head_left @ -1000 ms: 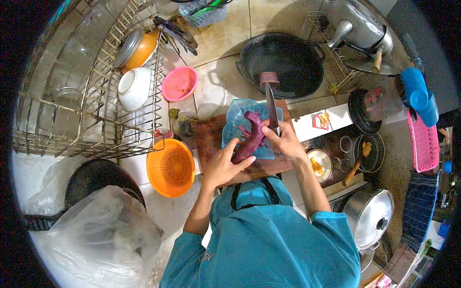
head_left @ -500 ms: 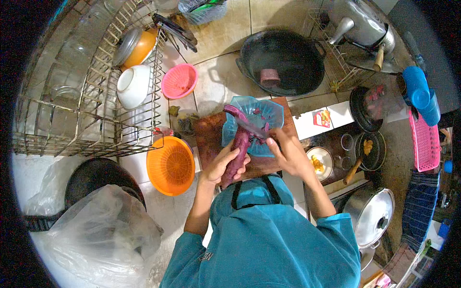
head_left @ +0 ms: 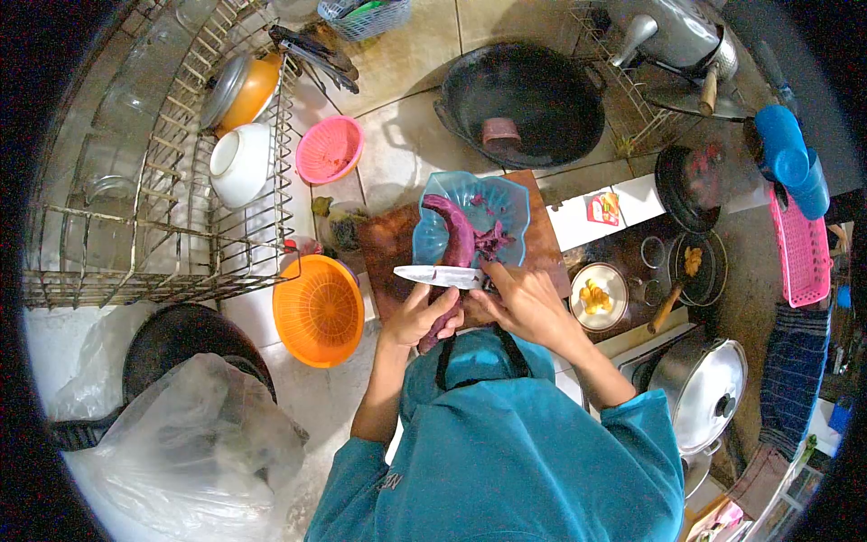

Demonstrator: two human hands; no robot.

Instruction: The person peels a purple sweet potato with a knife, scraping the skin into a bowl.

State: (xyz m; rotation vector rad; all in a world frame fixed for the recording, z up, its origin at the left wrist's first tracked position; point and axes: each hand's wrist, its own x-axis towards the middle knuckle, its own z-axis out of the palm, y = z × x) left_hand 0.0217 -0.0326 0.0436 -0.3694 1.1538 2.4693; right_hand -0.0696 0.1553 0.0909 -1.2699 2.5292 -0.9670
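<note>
My left hand (head_left: 420,318) is wrapped round the lower end of a long, curved purple sweet potato (head_left: 459,233). Its upper part reaches over a translucent blue bowl (head_left: 515,200). In my right hand (head_left: 526,307) is a knife (head_left: 438,275), its pale blade lying crosswise over the sweet potato just above my left thumb. The knife's handle is mostly hidden by my fingers. Purple peelings (head_left: 489,240) lie inside the bowl, which stands on a brown wooden board (head_left: 384,244).
An orange basket (head_left: 318,312) and a pink one (head_left: 330,149) stand left, near a wire dish rack (head_left: 163,271). Behind the board sits a black wok (head_left: 533,104). To the right are a plate with yellow food (head_left: 617,287), a small pan (head_left: 704,289) and a lidded pot (head_left: 700,397).
The knife has moved down along the sweet potato toward my left hand, and its blade has turned from slanting to nearly level. The whole view has shifted slightly.
</note>
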